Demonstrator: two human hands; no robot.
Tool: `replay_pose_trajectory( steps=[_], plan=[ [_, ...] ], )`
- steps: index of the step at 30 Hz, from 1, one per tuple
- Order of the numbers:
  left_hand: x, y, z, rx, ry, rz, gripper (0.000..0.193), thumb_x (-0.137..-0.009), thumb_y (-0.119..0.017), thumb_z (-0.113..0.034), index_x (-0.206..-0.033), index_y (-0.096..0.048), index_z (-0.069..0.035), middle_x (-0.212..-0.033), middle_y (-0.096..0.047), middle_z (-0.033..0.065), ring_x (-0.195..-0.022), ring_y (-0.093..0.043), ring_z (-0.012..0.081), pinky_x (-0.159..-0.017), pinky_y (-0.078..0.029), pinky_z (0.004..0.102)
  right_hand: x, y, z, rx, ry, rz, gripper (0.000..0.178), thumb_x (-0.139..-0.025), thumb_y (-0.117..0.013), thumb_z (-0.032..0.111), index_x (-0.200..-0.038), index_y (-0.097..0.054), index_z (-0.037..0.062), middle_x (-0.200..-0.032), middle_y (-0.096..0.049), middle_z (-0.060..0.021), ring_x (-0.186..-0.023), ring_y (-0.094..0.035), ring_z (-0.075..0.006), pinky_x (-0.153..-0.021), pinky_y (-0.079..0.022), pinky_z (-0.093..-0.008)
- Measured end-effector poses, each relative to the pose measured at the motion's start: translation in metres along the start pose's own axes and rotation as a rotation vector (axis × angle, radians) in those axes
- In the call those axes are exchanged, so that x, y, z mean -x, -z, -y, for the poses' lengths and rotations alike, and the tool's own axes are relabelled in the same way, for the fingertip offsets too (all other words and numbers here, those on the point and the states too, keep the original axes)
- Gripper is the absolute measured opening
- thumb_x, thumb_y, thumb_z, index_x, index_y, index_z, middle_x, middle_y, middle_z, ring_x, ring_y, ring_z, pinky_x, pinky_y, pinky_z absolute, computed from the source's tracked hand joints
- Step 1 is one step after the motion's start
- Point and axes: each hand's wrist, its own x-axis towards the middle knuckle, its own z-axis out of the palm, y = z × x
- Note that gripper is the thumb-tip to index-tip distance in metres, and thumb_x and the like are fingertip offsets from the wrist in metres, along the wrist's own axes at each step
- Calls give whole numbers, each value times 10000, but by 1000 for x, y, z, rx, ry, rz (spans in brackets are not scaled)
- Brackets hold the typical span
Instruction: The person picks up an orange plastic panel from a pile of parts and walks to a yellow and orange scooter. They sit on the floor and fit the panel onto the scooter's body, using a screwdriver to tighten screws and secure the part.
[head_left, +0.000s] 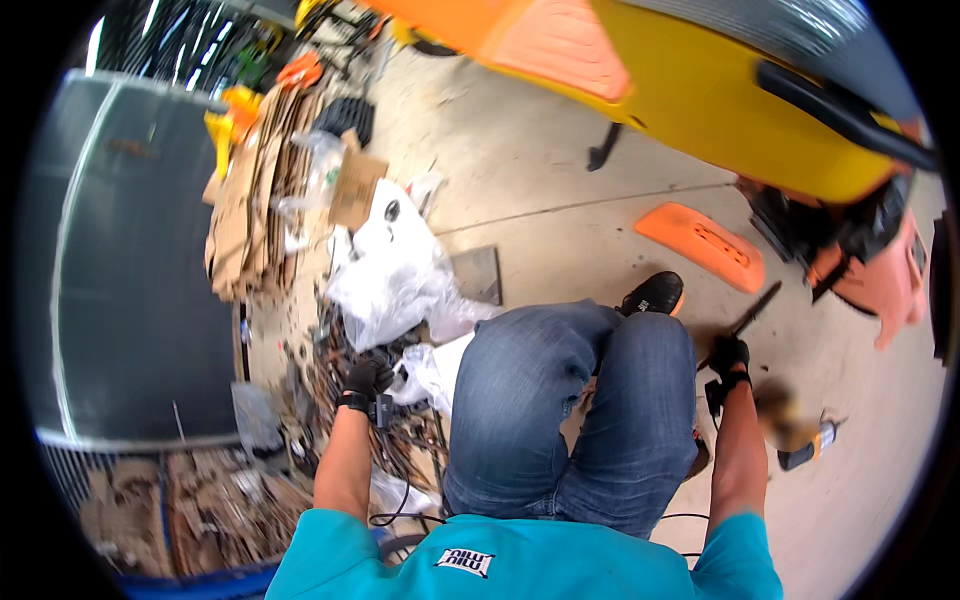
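Note:
My right hand (731, 356), in a black glove, is closed around a long dark bar (757, 309) beside my right knee. The bar slants up and to the right over the concrete, and its kind is unclear. On the left, my black-gloved left hand (368, 377) is low over a heap of thin scrap pieces (335, 385), close to white plastic sheeting (395, 280). Its fingers are too dark and small to read. An orange plastic panel (705, 245) with slots lies on the floor ahead of my right hand.
A yellow-and-orange vehicle body (720, 105) with a black bar fills the upper right. A yellow-and-black power tool (808, 447) lies right of my right forearm. Flattened cardboard (250, 200) leans by a large dark panel (150, 260). A pinkish plastic part (885, 285) sits far right.

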Motion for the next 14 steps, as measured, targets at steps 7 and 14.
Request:
replay_pose_trajectory(
  steps=[7,14],
  plan=[
    [81,-114,115,-1553,-385,-56,136,-957,-582,-200,-978,-640,-79,-826,-637,20,-789,-653,162,-672,-531,317,-13,0,-54,139,-14,-63,406,-790,-703,394,-1092,-632,132,-1069,-696,-179,-981,-677,-401,-815,-563,-484],
    [95,-65,123,-2020,-602,-70,96,-805,-650,-153,-880,-625,-98,-861,-640,95,-863,-652,275,-756,-529,403,1,10,-12,209,57,162,503,-917,-548,378,-1367,-532,154,-1341,-574,-241,-1174,-617,-360,-941,-524,-474]
  ],
)
